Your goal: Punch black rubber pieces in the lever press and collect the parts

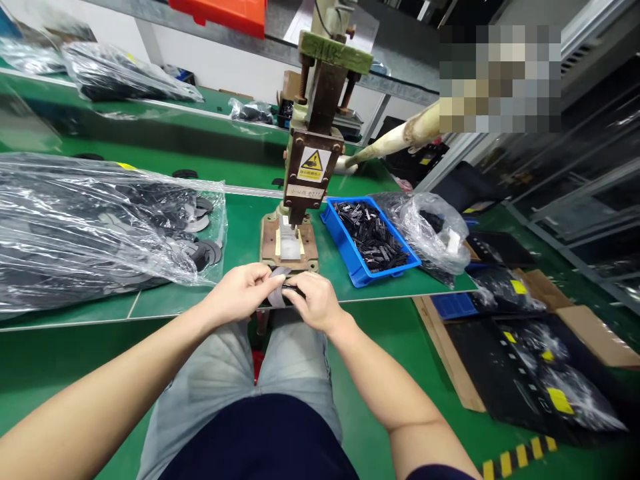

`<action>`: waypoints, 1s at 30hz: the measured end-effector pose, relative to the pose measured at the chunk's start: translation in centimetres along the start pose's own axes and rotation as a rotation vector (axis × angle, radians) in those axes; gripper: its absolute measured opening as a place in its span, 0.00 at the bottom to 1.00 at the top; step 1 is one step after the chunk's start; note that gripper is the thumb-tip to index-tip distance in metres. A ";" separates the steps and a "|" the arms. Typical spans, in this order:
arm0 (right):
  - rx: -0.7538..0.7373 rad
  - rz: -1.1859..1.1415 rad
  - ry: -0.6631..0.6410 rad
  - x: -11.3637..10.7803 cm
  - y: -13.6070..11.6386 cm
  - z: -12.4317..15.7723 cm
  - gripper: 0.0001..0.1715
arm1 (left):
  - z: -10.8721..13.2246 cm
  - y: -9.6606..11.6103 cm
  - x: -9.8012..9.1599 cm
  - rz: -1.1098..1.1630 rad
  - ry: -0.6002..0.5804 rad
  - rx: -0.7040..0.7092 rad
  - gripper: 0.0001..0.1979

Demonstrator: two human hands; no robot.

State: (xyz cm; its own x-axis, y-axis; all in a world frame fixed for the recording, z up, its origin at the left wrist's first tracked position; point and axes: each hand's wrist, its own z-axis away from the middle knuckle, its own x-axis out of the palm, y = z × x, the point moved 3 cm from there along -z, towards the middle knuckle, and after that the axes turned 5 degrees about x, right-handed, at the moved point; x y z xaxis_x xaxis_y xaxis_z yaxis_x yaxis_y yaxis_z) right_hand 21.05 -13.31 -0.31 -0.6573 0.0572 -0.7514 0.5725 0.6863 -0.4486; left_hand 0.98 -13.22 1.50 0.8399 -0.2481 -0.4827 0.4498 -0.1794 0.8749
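Note:
My left hand pinches a grey strap-like strip at the table's front edge, just before the hand press. Close against it, my right hand is closed on a small black part, which touches or lies over the strip. Fingers cover much of both pieces, so how they join cannot be made out. Behind my hands, a metal block sits on the press base under the ram. To the right of the press stands a blue bin filled with small black plastic parts.
A large clear bag of dark grey strips covers the table's left side. The press's long lever reaches out to the upper right. Another plastic bag lies beyond the bin. An open carton with bagged goods stands at lower right.

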 end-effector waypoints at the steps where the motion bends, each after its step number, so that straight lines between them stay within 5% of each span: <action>1: -0.007 0.006 0.001 0.0 0.1 0.0 0.12 | 0.1 0.2 0.0 -0.022 0.006 0.007 0.26; 9: -0.132 0.152 -0.019 0.4 0.1 -0.1 0.11 | -0.2 1.7 -0.1 -0.226 0.005 -0.005 0.25; 14: -0.120 0.031 0.052 -0.1 0.0 0.2 0.07 | -1.2 -0.3 0.2 0.119 -0.156 -0.046 0.27; 20: -0.001 -0.104 0.031 -0.6 0.6 0.7 0.10 | -1.0 -1.3 0.4 0.324 0.024 -0.057 0.24; 25: 0.025 -0.181 -0.036 -1.6 0.7 1.2 0.12 | -0.2 -0.7 2.2 0.644 -0.215 -0.123 0.25; 30: 0.281 -0.352 -0.101 -3.2 0.6 2.0 0.11 | 0.1 -0.3 3.3 0.604 -0.212 -0.107 0.22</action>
State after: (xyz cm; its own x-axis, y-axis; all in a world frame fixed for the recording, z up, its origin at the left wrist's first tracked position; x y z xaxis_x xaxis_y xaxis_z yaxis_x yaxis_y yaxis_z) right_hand 24.49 -14.57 0.90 -0.7924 -0.2245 -0.5672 0.4431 0.4274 -0.7881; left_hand 3.61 -14.08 -0.41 0.8811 -0.4604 0.1082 -0.0461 0.1442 0.9885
